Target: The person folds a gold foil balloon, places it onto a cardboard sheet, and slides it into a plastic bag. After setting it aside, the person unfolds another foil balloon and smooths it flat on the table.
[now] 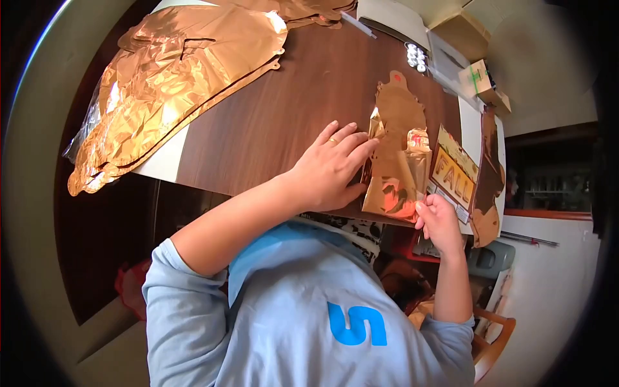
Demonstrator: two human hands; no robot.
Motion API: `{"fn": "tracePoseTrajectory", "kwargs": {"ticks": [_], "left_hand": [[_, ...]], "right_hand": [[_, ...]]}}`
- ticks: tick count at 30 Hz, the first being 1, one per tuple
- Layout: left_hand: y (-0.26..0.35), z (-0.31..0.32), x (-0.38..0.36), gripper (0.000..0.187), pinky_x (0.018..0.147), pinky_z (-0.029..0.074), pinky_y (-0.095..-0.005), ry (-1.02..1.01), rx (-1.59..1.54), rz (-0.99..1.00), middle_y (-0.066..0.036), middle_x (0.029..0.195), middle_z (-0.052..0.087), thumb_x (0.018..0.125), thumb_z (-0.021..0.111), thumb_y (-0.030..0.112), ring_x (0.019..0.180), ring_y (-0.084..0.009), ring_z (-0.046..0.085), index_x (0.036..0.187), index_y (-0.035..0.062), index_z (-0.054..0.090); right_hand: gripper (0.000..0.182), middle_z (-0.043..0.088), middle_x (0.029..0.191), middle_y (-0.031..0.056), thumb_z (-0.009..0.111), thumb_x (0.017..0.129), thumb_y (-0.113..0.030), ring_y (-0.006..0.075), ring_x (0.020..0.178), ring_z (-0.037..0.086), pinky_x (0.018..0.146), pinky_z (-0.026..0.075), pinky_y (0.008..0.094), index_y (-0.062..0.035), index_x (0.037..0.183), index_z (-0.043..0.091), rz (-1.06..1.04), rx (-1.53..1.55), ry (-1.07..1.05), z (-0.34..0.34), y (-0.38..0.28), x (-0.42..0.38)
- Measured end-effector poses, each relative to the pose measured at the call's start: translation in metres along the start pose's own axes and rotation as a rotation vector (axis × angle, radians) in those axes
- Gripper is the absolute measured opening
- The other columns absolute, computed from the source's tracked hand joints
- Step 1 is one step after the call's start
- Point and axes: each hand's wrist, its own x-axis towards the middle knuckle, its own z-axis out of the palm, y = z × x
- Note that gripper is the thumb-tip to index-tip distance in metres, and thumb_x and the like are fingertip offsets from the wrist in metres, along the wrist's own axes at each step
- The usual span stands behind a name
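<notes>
A copper-coloured foil balloon (401,116) lies flat on the brown table, its near part folded into a shiny rectangle. My left hand (332,164) is spread open along its left edge, fingertips touching the foil and a ring on one finger. With thumb and fingers closed, my right hand (438,219) pinches the near right corner of the foil balloon. Just right of it lies a printed card reading "FALL" (454,171), partly hidden at its lower end by my right hand.
Several large copper foil balloons (193,71) are stacked at the far left, overhanging the table (258,122). Another copper foil piece (489,174) lies along the right edge. White ribbon rolls (416,58) and a small box (480,80) stand at the back right.
</notes>
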Motion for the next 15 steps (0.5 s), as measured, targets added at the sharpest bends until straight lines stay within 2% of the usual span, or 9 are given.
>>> {"fn": "tracePoseTrajectory", "kwargs": {"ticks": [3,6,9,15], "left_hand": [[0.002,-0.003,-0.003,0.079,0.119,0.025,-0.0543,-0.024,0.009,0.01,-0.016,0.144,0.047,0.08,0.075,0.026,0.141,-0.0368,0.037,0.147,0.0061,0.038],[0.003,-0.006,-0.006,0.081,0.119,0.025,-0.0547,-0.042,0.013,0.02,-0.015,0.144,0.047,0.078,0.075,0.027,0.141,-0.0365,0.037,0.147,0.0061,0.039],[0.008,-0.009,-0.009,0.082,0.119,0.025,-0.0546,-0.05,-0.006,0.032,-0.015,0.144,0.047,0.077,0.076,0.026,0.141,-0.036,0.037,0.147,0.0062,0.039],[0.013,-0.006,-0.011,0.082,0.119,0.023,-0.0545,-0.077,-0.004,0.031,-0.015,0.144,0.048,0.076,0.076,0.025,0.141,-0.0352,0.038,0.147,0.0063,0.04]], "right_hand": [[0.014,0.06,0.063,0.0025,0.059,0.099,-0.016,0.0038,0.043,0.042,0.04,0.033,0.0201,-0.0037,0.093,0.058,-0.024,-0.028,0.014,0.004,0.001,0.0],[0.014,0.059,0.063,0.0014,0.061,0.098,-0.014,0.0039,0.048,0.047,0.044,0.036,0.0206,-0.0035,0.09,0.057,-0.053,-0.118,0.054,0.007,0.001,-0.005],[0.016,0.063,0.065,0.0028,0.065,0.095,-0.012,0.0059,0.057,0.056,0.052,0.044,0.0238,0.0005,0.087,0.059,-0.172,-0.092,0.107,0.011,0.014,-0.005],[0.016,0.064,0.065,0.003,0.07,0.091,-0.012,0.005,0.058,0.054,0.055,0.044,0.0253,0.0018,0.088,0.062,-0.209,-0.119,0.161,0.015,0.024,-0.006]]}}
